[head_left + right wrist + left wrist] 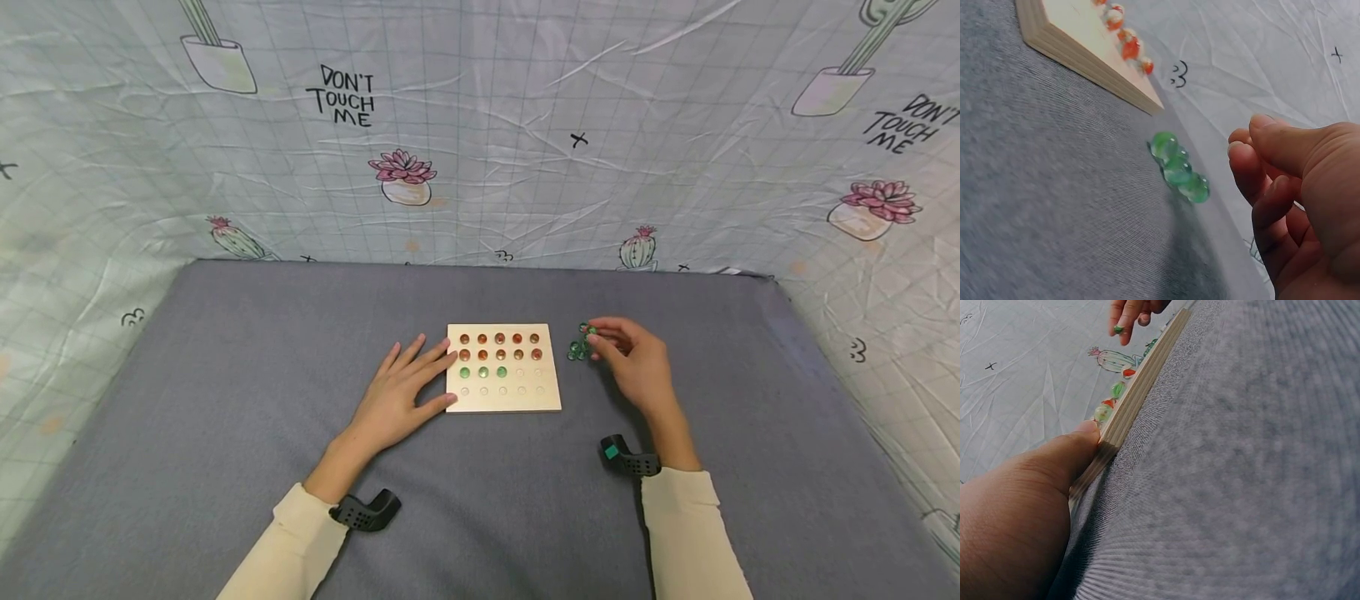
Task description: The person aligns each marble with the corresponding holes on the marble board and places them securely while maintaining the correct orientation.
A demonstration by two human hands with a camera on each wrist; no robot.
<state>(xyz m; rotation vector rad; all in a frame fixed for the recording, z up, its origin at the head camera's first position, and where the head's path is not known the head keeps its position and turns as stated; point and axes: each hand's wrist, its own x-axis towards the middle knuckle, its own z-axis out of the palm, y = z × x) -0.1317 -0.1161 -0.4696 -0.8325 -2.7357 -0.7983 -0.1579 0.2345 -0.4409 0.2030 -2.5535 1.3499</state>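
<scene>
A pale wooden board (503,400) with rows of round hollows lies on the table. Red-orange marbles (500,338) fill its two far rows, and three green marbles (483,372) sit at the left of the third row. My left hand (397,400) is spread at the board's left side, fingertips and thumb resting on its edge. To the right of the board, my right hand (637,358) pinches a green marble (1119,329) between thumb and fingers; in the right wrist view the fingers hide it. Just below that hand lies a small cluster of loose green marbles (1177,169).
Grey cloth (300,333) covers the table. Behind it and at both sides hangs a pale printed curtain (480,125). Each wrist wears a black camera band, one on the left wrist (367,511) and one on the right wrist (630,458).
</scene>
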